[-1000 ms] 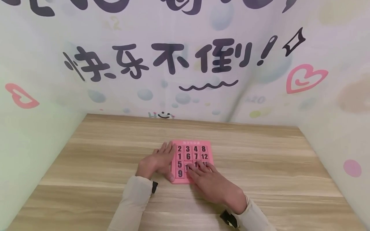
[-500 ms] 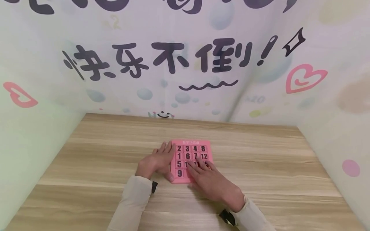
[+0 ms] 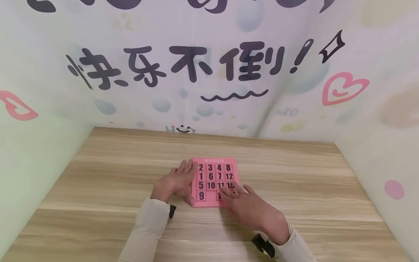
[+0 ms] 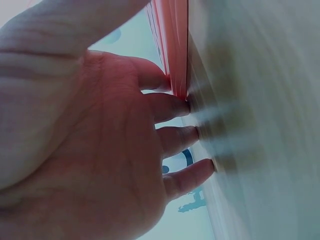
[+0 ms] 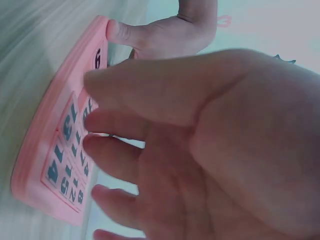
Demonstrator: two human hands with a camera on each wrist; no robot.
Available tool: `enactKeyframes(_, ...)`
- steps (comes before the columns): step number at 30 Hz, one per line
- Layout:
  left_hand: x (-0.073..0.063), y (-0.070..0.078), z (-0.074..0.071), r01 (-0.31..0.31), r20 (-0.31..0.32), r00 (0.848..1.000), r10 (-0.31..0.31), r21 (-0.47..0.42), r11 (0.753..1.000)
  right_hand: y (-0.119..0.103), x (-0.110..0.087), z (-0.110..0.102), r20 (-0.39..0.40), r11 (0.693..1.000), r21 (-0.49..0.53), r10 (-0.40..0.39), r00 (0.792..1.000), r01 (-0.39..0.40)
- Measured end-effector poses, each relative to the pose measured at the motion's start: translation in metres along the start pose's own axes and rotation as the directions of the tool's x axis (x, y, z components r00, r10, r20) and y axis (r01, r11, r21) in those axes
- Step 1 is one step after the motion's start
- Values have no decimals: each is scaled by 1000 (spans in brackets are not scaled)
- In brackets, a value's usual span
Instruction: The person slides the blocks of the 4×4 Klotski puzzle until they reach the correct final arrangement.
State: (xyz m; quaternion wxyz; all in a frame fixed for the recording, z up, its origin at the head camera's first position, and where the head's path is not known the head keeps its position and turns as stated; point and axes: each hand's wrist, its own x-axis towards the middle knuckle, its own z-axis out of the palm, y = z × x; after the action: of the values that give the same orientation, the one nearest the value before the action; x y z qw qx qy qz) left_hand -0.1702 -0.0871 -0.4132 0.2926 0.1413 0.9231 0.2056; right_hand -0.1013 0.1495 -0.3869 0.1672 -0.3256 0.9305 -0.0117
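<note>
A pink number sliding puzzle lies flat on the table. My left hand rests along its left side, thumb at the near left corner and fingers spread straight; in the left wrist view some fingertips touch the tabletop beside the frame. My right hand reaches over the near right part, its fingertips at the tiles under 11 and 15. A gap shows in the bottom row to the right of the 9 tile. In the right wrist view the 13 tile and 14 tile fill the rest of that row.
The wood-grain table extends on all sides of the puzzle. White printed walls with dark lettering, hearts and bubbles close it in at the back and sides. Black bands sit at both wrists.
The 10 tile has slid up into the third row, uncovering the gap below it. My right hand has shifted slightly right, off that tile. The left hand keeps its place on the puzzle.
</note>
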Motion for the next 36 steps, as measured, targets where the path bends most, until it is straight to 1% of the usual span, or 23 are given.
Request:
enactKeyframes(5,0,0,0,-8,3,1000,8,22,1000,-4,-3,-2,21,998,-50,32,999,-31)
enactKeyframes(9,0,-1,0,-17,4,1000,17,45,999,-8,-4,-1,28,996,-83,36,999,-33)
enactKeyframes(13,0,-1,1,-11,7,1000,11,30,999,-11,-3,2,48,995,-96,42,998,-37)
enactKeyframes(18,0,-2,1,-4,9,1000,4,13,1000,-13,-1,4,50,994,-103,52,997,-47)
enactKeyframes(24,1,-2,0,0,8,1000,0,22,1000,-14,1,5,36,991,-135,21,999,-16)
enactKeyframes(29,2,-1,0,-5,10,1000,5,22,1000,-15,5,6,23,993,-119,-18,1000,21)
enactKeyframes(36,1,-1,0,-6,6,1000,6,25,1000,-19,9,11,-2,994,-106,-28,1000,28)
